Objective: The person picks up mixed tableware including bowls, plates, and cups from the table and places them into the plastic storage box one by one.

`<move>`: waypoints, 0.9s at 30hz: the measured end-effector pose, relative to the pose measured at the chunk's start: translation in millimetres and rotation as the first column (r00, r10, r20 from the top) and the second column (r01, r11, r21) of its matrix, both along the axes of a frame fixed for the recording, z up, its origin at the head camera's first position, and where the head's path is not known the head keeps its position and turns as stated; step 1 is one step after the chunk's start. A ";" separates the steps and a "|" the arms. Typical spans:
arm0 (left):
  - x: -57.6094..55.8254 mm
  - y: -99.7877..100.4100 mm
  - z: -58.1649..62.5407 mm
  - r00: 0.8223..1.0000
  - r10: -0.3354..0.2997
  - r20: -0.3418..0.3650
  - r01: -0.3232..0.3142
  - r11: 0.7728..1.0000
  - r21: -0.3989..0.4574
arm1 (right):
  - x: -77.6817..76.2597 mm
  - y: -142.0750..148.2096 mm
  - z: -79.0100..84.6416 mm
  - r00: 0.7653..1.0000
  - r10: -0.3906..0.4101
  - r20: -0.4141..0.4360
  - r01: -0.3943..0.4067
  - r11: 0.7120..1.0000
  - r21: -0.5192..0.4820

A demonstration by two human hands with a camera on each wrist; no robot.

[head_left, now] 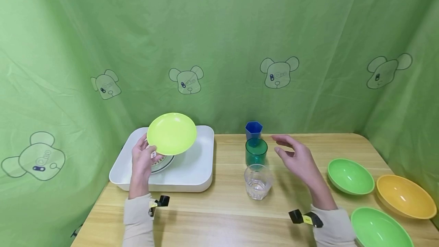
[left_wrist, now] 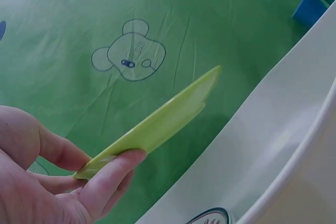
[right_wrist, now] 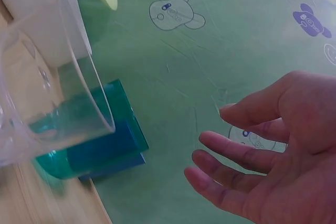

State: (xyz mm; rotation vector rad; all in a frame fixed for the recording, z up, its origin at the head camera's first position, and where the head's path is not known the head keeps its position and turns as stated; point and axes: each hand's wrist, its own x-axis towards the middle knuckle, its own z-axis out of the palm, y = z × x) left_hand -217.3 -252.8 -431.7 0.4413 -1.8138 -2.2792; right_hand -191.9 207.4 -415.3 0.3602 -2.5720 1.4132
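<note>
My left hand [head_left: 141,159] pinches a yellow-green plate [head_left: 172,133] by its near left rim, holding it tilted above the white tub [head_left: 197,176]. The left wrist view shows the same plate [left_wrist: 157,124] edge-on between thumb and fingers. Under it, a patterned white dish [head_left: 162,166] lies in the tub, mostly hidden. My right hand [head_left: 296,159] hovers empty, its fingers relaxed and parted, just right of a green cup [head_left: 256,153]. Behind that cup is a blue hexagonal cup [head_left: 253,128]. A clear glass [head_left: 258,184] stands in front of the green one.
At the right side of the wooden table [head_left: 219,216] are two green bowls [head_left: 350,176] and an orange bowl [head_left: 406,196]. A green curtain [head_left: 226,48] with mouse-like drawings hangs round the back and sides.
</note>
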 end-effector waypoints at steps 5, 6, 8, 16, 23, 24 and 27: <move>0.5 -7.8 -3.4 1.000 0.011 0.017 -0.011 1.000 0.010 | 0.7 5.8 0.9 0.999 -0.022 -0.029 0.022 0.999 0.029; 0.6 -9.0 -3.8 1.000 0.013 0.019 -0.014 1.000 0.014 | 0.6 7.1 0.9 0.999 -0.026 -0.031 0.027 0.999 0.033; 0.6 -11.2 -4.6 1.000 0.022 0.021 -0.022 1.000 0.022 | -0.5 9.9 0.2 0.999 -0.031 -0.037 0.033 0.999 0.041; -0.1 -18.1 -6.5 0.998 0.047 0.043 -0.048 0.999 0.018 | -5.0 22.5 -5.0 0.995 -0.073 -0.071 0.078 0.994 0.071; 1.3 -29.0 -9.9 0.996 0.071 0.059 -0.073 0.997 0.031 | -8.1 26.2 -7.6 0.994 -0.067 -0.081 0.074 0.993 0.089; 1.7 -30.6 -10.2 0.995 0.075 0.064 -0.077 0.997 0.032 | -9.4 27.1 -8.6 0.994 -0.067 -0.082 0.075 0.993 0.094; 2.7 -35.3 -11.5 0.994 0.074 0.077 -0.077 0.996 0.034 | -13.3 31.5 -10.6 0.994 -0.068 -0.086 0.078 0.990 0.120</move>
